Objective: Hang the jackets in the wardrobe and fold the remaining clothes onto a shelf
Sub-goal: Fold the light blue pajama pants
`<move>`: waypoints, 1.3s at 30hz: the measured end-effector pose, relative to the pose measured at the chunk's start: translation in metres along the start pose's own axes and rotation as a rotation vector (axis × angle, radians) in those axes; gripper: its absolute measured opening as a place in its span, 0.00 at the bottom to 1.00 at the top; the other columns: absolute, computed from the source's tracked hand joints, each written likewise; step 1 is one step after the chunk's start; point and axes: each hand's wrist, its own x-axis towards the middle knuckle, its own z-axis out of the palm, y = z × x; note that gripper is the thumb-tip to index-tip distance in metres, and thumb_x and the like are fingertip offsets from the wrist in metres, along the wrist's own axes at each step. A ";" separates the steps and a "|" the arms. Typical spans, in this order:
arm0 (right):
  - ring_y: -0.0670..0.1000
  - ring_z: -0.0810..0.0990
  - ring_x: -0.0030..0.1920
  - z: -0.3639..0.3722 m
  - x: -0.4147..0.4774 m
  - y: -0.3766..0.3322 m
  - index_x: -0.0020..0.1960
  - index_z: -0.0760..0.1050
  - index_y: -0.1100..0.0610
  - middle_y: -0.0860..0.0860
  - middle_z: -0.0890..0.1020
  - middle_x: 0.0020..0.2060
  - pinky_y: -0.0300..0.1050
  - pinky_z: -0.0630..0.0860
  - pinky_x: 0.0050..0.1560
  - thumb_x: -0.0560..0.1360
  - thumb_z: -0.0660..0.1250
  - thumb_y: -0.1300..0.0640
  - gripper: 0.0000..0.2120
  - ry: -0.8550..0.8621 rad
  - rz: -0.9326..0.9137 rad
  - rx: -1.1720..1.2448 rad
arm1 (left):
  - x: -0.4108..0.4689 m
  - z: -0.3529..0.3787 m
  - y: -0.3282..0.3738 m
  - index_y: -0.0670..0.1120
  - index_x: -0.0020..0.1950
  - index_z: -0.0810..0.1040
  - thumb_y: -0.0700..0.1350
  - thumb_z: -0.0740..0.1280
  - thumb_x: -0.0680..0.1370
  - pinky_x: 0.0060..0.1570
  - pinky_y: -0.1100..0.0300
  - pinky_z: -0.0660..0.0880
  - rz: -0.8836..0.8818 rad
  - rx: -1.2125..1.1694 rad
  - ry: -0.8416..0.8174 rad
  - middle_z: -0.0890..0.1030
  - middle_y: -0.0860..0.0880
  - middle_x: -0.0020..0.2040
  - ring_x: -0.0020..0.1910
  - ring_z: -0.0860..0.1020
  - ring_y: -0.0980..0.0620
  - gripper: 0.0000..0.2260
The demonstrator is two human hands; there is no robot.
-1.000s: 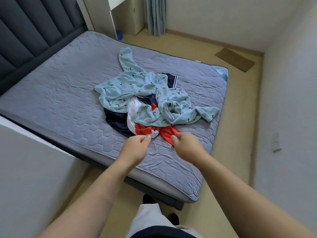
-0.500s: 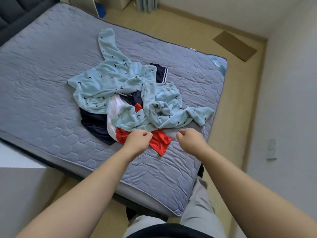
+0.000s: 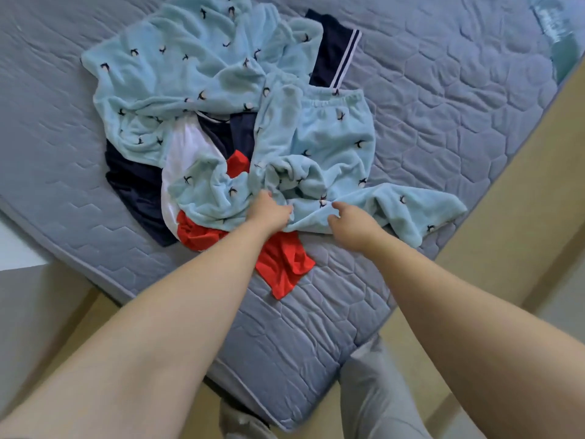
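Gripping a fold of the light-blue fleece garment (image 3: 319, 147), the left hand (image 3: 269, 213) is closed on the cloth, while the right hand (image 3: 351, 221) rests just beside it on the same fleece, fingers curled; whether it grips cannot be told. Under both hands a red garment (image 3: 281, 264) spills toward the mattress edge, with white cloth (image 3: 183, 153) and navy cloth (image 3: 136, 188) tangled leftward. All lie heaped on the grey quilted bed (image 3: 443, 106).
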 end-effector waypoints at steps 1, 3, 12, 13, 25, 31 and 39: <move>0.59 0.70 0.72 0.001 0.014 0.007 0.80 0.58 0.57 0.57 0.69 0.75 0.46 0.67 0.66 0.84 0.54 0.54 0.25 0.000 0.005 0.016 | 0.019 0.010 0.003 0.43 0.69 0.70 0.51 0.73 0.76 0.57 0.56 0.73 -0.028 -0.025 0.047 0.78 0.44 0.63 0.59 0.78 0.45 0.25; 0.59 0.71 0.71 0.007 0.035 0.020 0.80 0.59 0.58 0.58 0.70 0.74 0.47 0.67 0.66 0.84 0.55 0.54 0.25 -0.018 0.018 0.046 | 0.052 0.027 0.009 0.43 0.62 0.72 0.51 0.75 0.75 0.53 0.57 0.74 -0.092 -0.110 0.145 0.81 0.46 0.55 0.51 0.80 0.48 0.23; 0.55 0.72 0.71 0.027 0.045 0.043 0.79 0.61 0.57 0.56 0.75 0.71 0.47 0.66 0.71 0.84 0.56 0.51 0.25 -0.046 0.055 0.215 | 0.094 0.039 -0.011 0.39 0.56 0.80 0.36 0.63 0.78 0.55 0.51 0.77 -0.096 -0.149 0.168 0.83 0.39 0.55 0.56 0.81 0.40 0.10; 0.55 0.72 0.71 0.025 0.039 0.037 0.78 0.63 0.58 0.55 0.75 0.70 0.47 0.67 0.71 0.84 0.56 0.51 0.25 -0.039 0.060 0.241 | 0.080 0.034 -0.012 0.41 0.53 0.82 0.34 0.62 0.78 0.51 0.53 0.78 -0.056 -0.208 0.130 0.84 0.41 0.49 0.51 0.82 0.44 0.10; 0.61 0.76 0.66 0.036 -0.117 -0.073 0.73 0.69 0.63 0.61 0.77 0.66 0.57 0.68 0.72 0.76 0.58 0.28 0.42 -0.242 0.324 1.299 | -0.170 -0.118 -0.027 0.50 0.60 0.84 0.31 0.63 0.80 0.53 0.62 0.80 0.363 -0.526 -0.146 0.87 0.55 0.51 0.54 0.83 0.58 0.18; 0.60 0.87 0.44 0.060 -0.220 -0.129 0.58 0.80 0.59 0.58 0.87 0.44 0.58 0.83 0.45 0.60 0.60 0.17 0.50 -0.174 0.334 1.098 | -0.273 -0.202 -0.055 0.39 0.67 0.79 0.29 0.64 0.79 0.70 0.53 0.72 0.524 -0.425 -0.154 0.81 0.45 0.64 0.68 0.76 0.49 0.18; 0.61 0.84 0.47 0.128 -0.309 -0.186 0.60 0.82 0.63 0.59 0.86 0.50 0.53 0.80 0.49 0.58 0.59 0.15 0.56 -0.185 0.324 1.366 | -0.363 -0.286 -0.144 0.45 0.54 0.86 0.32 0.63 0.73 0.65 0.55 0.76 0.707 -0.635 -0.231 0.86 0.46 0.54 0.61 0.82 0.49 0.17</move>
